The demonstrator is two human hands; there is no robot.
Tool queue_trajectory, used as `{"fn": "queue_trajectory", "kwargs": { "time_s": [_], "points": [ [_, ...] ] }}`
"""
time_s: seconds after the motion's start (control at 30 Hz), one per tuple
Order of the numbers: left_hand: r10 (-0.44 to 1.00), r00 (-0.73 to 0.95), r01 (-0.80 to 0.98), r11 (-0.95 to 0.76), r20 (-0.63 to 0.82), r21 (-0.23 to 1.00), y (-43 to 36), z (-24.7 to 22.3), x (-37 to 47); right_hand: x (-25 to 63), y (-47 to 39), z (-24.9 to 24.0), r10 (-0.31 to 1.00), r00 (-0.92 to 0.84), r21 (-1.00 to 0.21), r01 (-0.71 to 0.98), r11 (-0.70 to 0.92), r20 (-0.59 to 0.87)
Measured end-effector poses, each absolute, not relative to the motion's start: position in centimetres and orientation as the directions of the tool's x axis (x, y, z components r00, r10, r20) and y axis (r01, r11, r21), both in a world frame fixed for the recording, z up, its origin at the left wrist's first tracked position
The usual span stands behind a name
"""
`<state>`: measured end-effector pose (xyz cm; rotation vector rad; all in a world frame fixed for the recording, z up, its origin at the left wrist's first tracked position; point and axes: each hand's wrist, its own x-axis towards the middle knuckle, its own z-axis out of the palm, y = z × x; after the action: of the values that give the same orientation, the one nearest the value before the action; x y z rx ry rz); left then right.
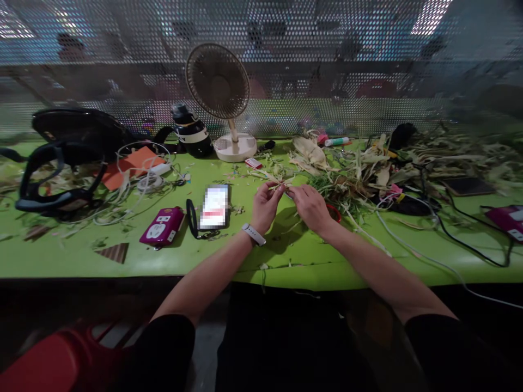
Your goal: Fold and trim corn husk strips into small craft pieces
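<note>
Pale dried husk strips (278, 178) fan out just beyond my fingertips, over the middle of the green table. My left hand (265, 206), wearing a white wristband (254, 234), pinches them between thumb and fingers. Close beside it, my right hand (311, 207) has its fingers closed at the same bunch, and its fingertips almost meet those of the left. A small greyish sliver shows under the right fingertips, too small to name. Next to the right wrist lies a red loop (335, 212), partly hidden by the hand. A heap of dried husks and green stalks (351, 182) spreads just behind it.
A fan (235, 148) and a dark bottle (192, 133) stand at the back. To the left are a phone (214, 207), a purple power socket (162, 226), an orange sheet (133, 165) and a black headset (57, 201). Cables (425, 258) cross the right side. A perforated metal screen (286, 81) rises behind.
</note>
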<state>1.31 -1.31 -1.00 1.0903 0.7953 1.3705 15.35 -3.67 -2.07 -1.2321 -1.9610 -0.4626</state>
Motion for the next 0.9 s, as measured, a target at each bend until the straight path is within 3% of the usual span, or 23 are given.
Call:
{"fn": "queue_trajectory", "kwargs": {
  "time_s": [0.17, 0.3, 0.4, 0.53, 0.73, 0.9],
  "points": [
    [0.983, 0.097, -0.363, -0.108, 0.153, 0.925, -0.9, -1.4, 1.2, 15.2, -4.4, -1.2, 0.590, -0.343, 0.077, 0.900, 0.428, 0.731],
    [0.957, 0.209, -0.335, -0.122, 0.200, 0.934, -0.3, -1.4, 0.8, 15.7, -4.3, -0.5, 0.549, -0.343, 0.080, 0.891, 0.446, 0.762],
    [0.907, 0.346, -0.251, -0.158, 0.241, 0.955, 0.0, -1.2, 0.2, 16.4, -3.8, -0.6, 0.617, -0.293, -0.062, 0.871, 0.487, 0.730],
    [0.826, 0.467, -0.124, -0.293, 0.317, 0.948, 0.2, -0.9, -0.4, 17.0, -3.2, -0.8, 0.730, -0.188, -0.347, 0.784, 0.514, 0.657],
    [0.810, 0.468, -0.108, -0.345, 0.354, 0.932, 0.2, -0.9, -0.5, 16.7, -3.4, -0.3, 0.809, -0.051, -0.658, 0.553, 0.512, 0.586],
    [0.870, 0.360, -0.156, -0.301, 0.338, 0.941, 0.2, -1.1, -0.2, 16.1, -3.7, -0.3, 0.874, -0.036, -0.784, 0.425, 0.452, 0.484]
  ]
}}
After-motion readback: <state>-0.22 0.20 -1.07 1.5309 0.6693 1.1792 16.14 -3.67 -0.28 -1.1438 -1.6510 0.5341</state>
